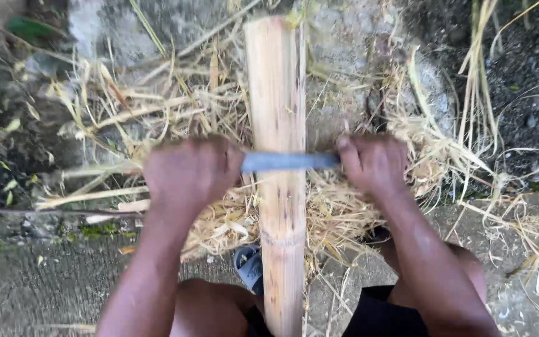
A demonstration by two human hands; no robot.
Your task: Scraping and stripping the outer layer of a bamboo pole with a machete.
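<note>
A thick pale bamboo pole [277,93] runs from between my knees straight away from me. Across it lies a grey metal blade [289,161], held level at both ends. My left hand [189,171] is closed on the blade's left end. My right hand [374,163] is closed on the right end, its thumb resting against the metal. The blade touches the top of the pole just above a node ring [282,237]. Both hands are slightly blurred.
Dry straw-like shavings and peeled strips [157,112] are piled around the pole on a concrete slab [32,287]. Dark soil and small stones [525,93] lie at the right. A grey sandal [249,265] shows beside the pole near my knees.
</note>
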